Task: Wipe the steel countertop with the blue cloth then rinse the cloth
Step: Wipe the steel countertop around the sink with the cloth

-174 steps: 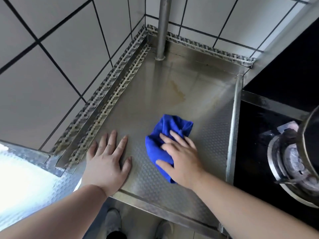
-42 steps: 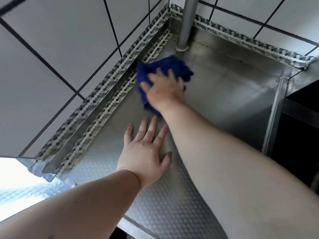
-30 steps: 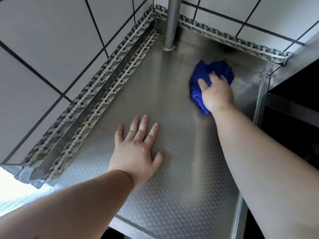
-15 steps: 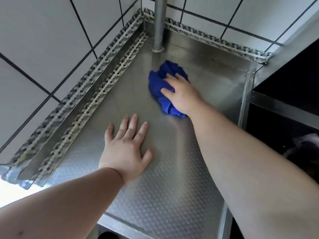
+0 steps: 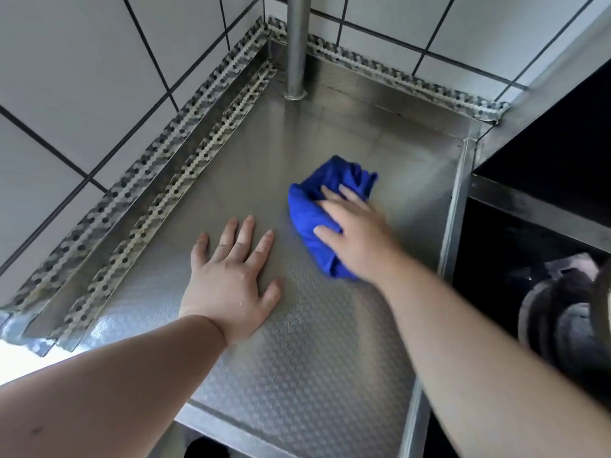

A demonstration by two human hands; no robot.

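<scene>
Your right hand is motion-blurred and covers the near half of the blue cloth, so its grip there can't be judged. Right of the cloth, the burner is blurred and cropped; the steel pole behind it runs off the top.

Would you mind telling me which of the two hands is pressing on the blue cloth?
The right hand: its fingers lie over the bunched blue cloth, whereas the left hand rests flat on the bare steel countertop.

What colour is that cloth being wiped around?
The cloth is bright blue, seen in the head view.
</scene>
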